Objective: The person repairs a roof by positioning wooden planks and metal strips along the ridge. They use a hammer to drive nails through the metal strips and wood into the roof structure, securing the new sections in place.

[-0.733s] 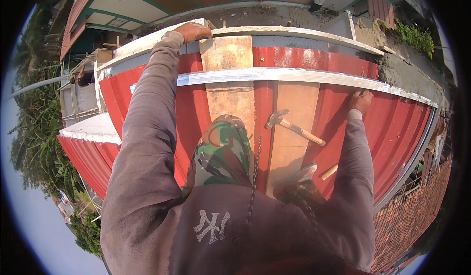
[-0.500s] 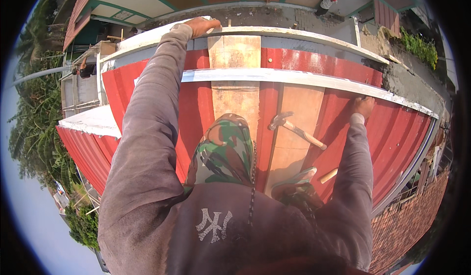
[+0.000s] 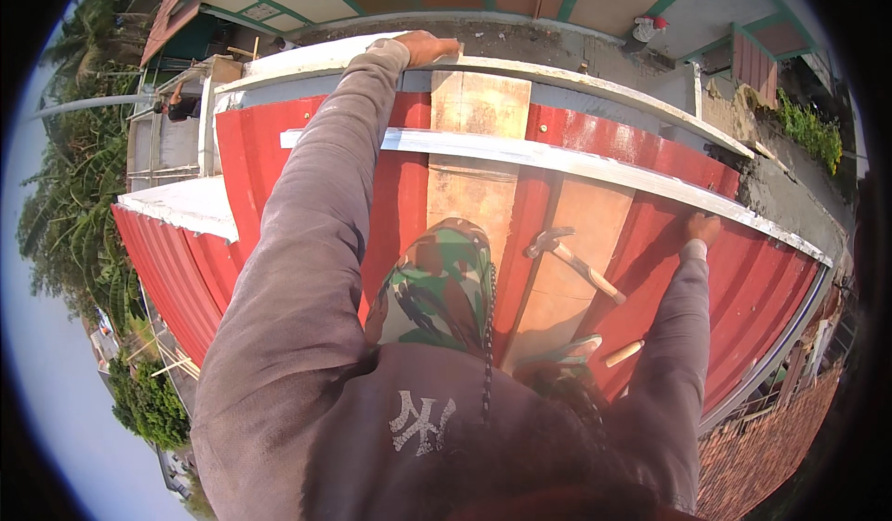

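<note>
My left hand (image 3: 426, 49) is closed over a long white board (image 3: 595, 84) at the top of the view, its fingertips partly hidden. A long silvery metal bar (image 3: 520, 149) crosses the red corrugated sheets (image 3: 771, 312) and two pale wooden boards (image 3: 472, 191) below my left hand. My right hand (image 3: 702, 227) is curled at the bar's lower right edge; what its fingers hold is unclear. A claw hammer (image 3: 578, 266) lies on a board between my arms, and a wooden handle (image 3: 624, 352) lies beside my right forearm.
My camouflage-clad knee (image 3: 427, 280) rests low centre. A person in a red cap (image 3: 650, 29) is below, beyond the roof edge; another person (image 3: 181, 103) is at left. A white ledge (image 3: 186, 205), greenery (image 3: 804, 131) and a tiled roof (image 3: 762, 437) surround the sheets.
The view has shifted and tilted slightly. My left hand appears farther right along the white board; my right hand and the bar's right end appear lower. The hammer lies where it was.
</note>
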Motion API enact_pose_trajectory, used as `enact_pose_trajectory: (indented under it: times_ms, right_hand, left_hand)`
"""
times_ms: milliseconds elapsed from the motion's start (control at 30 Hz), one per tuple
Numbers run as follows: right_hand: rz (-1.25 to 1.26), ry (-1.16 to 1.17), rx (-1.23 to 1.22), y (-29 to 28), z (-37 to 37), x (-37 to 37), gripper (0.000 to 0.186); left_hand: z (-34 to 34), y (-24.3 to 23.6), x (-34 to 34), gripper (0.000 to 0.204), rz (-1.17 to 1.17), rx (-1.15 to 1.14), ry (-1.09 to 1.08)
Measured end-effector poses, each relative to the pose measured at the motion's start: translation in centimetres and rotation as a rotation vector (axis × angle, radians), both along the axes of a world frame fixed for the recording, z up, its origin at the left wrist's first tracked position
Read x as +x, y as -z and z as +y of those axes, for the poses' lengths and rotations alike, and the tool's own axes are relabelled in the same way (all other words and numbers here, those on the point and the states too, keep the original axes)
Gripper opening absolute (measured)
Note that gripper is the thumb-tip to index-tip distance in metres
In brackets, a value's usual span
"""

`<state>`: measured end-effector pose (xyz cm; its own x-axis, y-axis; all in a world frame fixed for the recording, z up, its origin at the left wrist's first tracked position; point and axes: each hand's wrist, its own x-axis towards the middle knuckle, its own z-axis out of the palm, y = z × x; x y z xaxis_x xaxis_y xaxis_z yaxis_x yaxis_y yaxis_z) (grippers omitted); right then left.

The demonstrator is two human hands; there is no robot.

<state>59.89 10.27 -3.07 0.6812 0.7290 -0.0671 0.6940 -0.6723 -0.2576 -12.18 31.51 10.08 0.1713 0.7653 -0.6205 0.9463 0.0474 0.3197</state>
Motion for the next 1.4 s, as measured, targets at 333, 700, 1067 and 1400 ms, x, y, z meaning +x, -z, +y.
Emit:
enact_pose_trajectory:
  times_ms: [333, 700, 1067, 1400]
  right_hand:
    - [0.162, -0.027, 0.409, -0.9, -7.7, -7.8, 0.011]
    - [1.091, -0.599, 0.362, -16.8, -0.1, -37.8, 0.028]
    - [1.033, -0.400, 0.377, -13.6, 14.0, -55.3, 0.020]
    - [0.915, -0.402, 0.328, -14.6, 15.0, -57.2, 0.021]
  left_hand:
    - [0.3, 1.5, -0.8, 0.065, 0.018, 0.029, 0.045]
    - [-2.4, -2.9, 0.8, 0.071, 0.056, 0.038, -0.087]
    - [0.2, -0.9, -3.3, 0.074, -0.508, -0.275, -0.289]
    - [0.4, -2.1, -2.9, 0.049, -0.068, 0.039, 0.283]
